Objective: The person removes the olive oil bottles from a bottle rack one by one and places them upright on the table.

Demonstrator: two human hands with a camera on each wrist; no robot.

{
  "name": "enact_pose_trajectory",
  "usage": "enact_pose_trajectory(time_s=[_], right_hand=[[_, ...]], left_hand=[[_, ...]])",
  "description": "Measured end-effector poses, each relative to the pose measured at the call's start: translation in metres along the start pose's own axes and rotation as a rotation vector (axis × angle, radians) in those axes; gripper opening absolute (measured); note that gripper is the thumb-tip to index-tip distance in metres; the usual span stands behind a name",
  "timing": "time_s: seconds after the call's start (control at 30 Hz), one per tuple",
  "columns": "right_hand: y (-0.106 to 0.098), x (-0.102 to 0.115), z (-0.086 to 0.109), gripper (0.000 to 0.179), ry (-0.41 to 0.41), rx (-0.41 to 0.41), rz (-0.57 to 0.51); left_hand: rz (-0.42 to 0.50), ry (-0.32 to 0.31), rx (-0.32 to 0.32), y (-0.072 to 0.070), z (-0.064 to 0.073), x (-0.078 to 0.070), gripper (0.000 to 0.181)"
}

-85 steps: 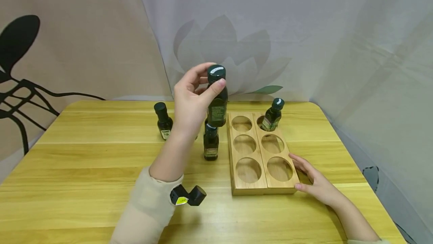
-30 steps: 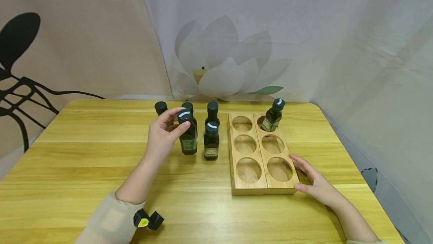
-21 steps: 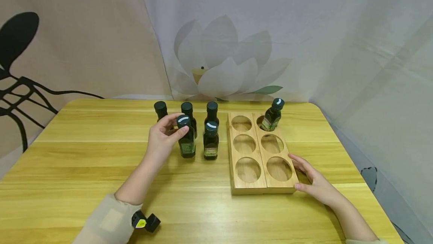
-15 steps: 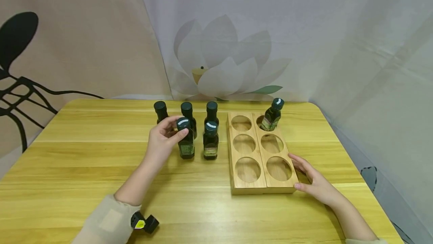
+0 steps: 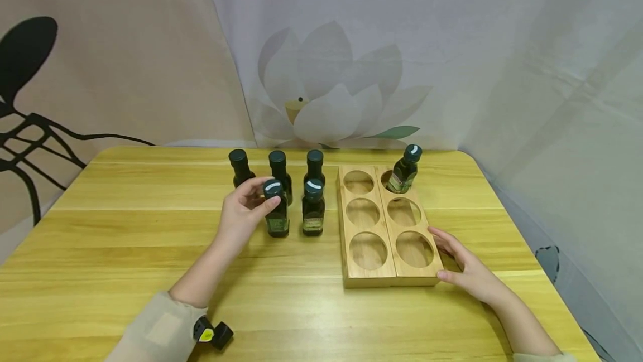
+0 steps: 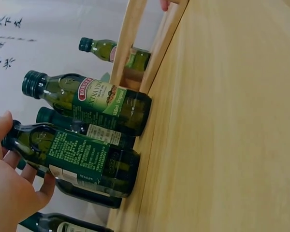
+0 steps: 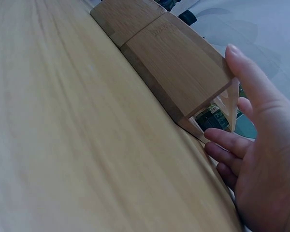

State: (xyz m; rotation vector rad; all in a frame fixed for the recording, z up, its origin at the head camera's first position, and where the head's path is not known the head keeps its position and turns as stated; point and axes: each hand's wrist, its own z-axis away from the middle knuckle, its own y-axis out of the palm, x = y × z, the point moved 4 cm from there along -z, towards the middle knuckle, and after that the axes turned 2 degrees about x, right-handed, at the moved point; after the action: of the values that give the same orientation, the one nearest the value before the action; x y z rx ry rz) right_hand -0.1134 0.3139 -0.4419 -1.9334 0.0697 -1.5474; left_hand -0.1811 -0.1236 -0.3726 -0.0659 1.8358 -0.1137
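Note:
In the head view my left hand (image 5: 241, 208) pinches a dark green olive oil bottle (image 5: 278, 220) near its neck, thumb on the near side. The bottle stands upright on the table. The left wrist view shows the green back label of this olive oil bottle (image 6: 82, 157), with the fingers behind its neck. Just to its right stands a second olive oil bottle (image 5: 313, 218). My right hand (image 5: 469, 274) rests against the right side of a wooden bottle rack (image 5: 369, 282), thumb at the front corner. The rack's back-right hole holds a tilted olive oil bottle (image 5: 403, 175).
Behind the held bottle stand a left dark bottle (image 5: 240, 167), a middle dark bottle (image 5: 279, 169) and a right dark bottle (image 5: 315, 167). The rack has round holes in two columns. A printed curtain (image 5: 341, 61) hangs behind the wooden table (image 5: 125, 239).
My left hand has carried the bottle left from beside the rack and lowered it to the front of the bottle group. The right hand and the rack have kept their places.

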Motion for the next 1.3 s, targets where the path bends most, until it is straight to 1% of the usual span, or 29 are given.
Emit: enact_pose_trajectory(time_s=[0.17,0.2,0.23,0.33,0.4,0.43,0.47,0.57,0.67,0.77,0.83,0.97,1.03,1.1,1.23,1.3], right_hand=[[0.001,-0.002,0.0,0.081,0.021,0.003,-0.003],[0.001,-0.002,0.0,0.081,0.024,0.003,-0.004],[0.001,-0.002,0.0,0.081,0.025,0.003,-0.004],[0.001,-0.001,0.0,0.081,0.024,0.0,-0.006],[0.002,0.0,0.0,0.081,0.023,-0.001,-0.011],[0.002,0.0,0.0,0.082,0.02,-0.002,-0.009],[0.002,0.0,0.0,0.082,0.018,-0.003,-0.007],[0.001,0.0,0.001,0.082,0.012,-0.002,0.004],[0.001,0.0,0.0,0.081,0.001,0.0,0.013],[0.001,0.0,0.0,0.081,0.001,-0.001,0.011],[0.001,0.001,0.0,0.081,0.003,-0.001,0.009],[0.0,0.002,0.0,0.081,0.011,0.001,0.007],[0.0,0.003,0.0,0.081,0.01,0.004,0.011],[0.0,0.004,0.0,0.081,0.009,0.005,0.008],[0.0,0.006,-0.001,0.081,-0.005,0.005,-0.01],[0.0,0.006,-0.001,0.081,-0.016,0.003,-0.015]], left_hand=[[0.002,0.005,-0.013,0.0,0.0,0.003,0.039],[-0.004,0.002,-0.015,0.0,0.001,-0.001,0.039],[-0.005,0.0,-0.017,0.0,0.001,-0.002,0.039],[-0.028,0.031,-0.016,0.0,0.002,-0.005,0.043],[-0.038,0.079,-0.021,0.001,0.001,-0.012,0.046],[-0.036,0.111,-0.027,0.001,0.0,-0.012,0.047],[-0.036,0.147,-0.034,0.002,-0.001,-0.018,0.048],[0.005,0.239,-0.052,0.01,0.0,-0.037,0.049],[0.054,0.313,-0.046,0.022,0.003,-0.056,0.052],[0.091,0.354,-0.018,0.038,0.007,-0.07,0.053],[0.117,0.374,0.001,0.05,0.008,-0.077,0.053],[0.165,0.403,0.043,0.076,0.008,-0.085,0.052],[0.18,0.4,0.07,0.09,0.007,-0.087,0.052],[0.188,0.38,0.1,0.104,0.005,-0.088,0.053],[0.183,0.301,0.155,0.132,-0.001,-0.087,0.056],[0.166,0.26,0.178,0.145,-0.006,-0.086,0.058]])
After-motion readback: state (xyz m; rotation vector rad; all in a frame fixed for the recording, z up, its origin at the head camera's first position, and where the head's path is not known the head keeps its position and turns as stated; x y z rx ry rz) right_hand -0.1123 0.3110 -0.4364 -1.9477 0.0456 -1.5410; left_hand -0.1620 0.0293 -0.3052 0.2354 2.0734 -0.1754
